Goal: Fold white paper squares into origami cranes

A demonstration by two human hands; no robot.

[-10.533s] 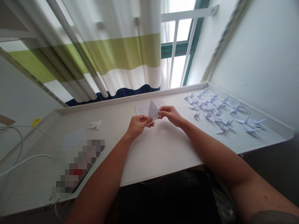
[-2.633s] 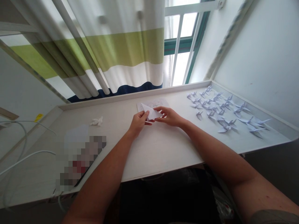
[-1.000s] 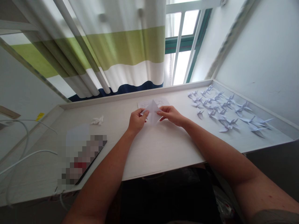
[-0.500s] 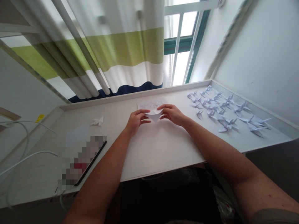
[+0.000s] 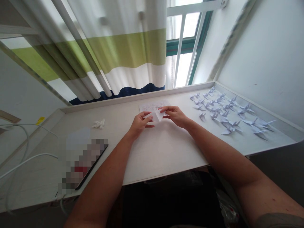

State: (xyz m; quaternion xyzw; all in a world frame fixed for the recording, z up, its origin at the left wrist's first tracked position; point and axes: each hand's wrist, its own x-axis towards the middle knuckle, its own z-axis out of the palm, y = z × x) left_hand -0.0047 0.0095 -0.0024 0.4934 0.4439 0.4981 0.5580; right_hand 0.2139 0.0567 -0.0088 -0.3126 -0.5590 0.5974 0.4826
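Note:
Between my two hands is a small folded sheet of white paper (image 5: 157,116), its pointed corner turned down towards me. My left hand (image 5: 139,124) pinches its left side, thumb on top. On the right, my right hand (image 5: 175,114) grips the other side between thumb and fingers. The paper is held just above the white desk (image 5: 163,155). Behind it lies a flat sheet with printed or drawn marks (image 5: 152,105), partly covered by my hands. Many folded paper cranes (image 5: 228,110) stand grouped on the desk to the right.
A crumpled white tissue (image 5: 98,123) lies to the left. Nearer me is a blurred-out, dark-edged flat device (image 5: 92,169). White cables (image 5: 28,161) run over the left side. A raised rim (image 5: 133,96) borders the desk's back, below a striped curtain (image 5: 128,50).
The folded paper has tilted and turned between my hands, so its point now shows more sharply. My left thumb has moved down onto its face. The other things stay in place.

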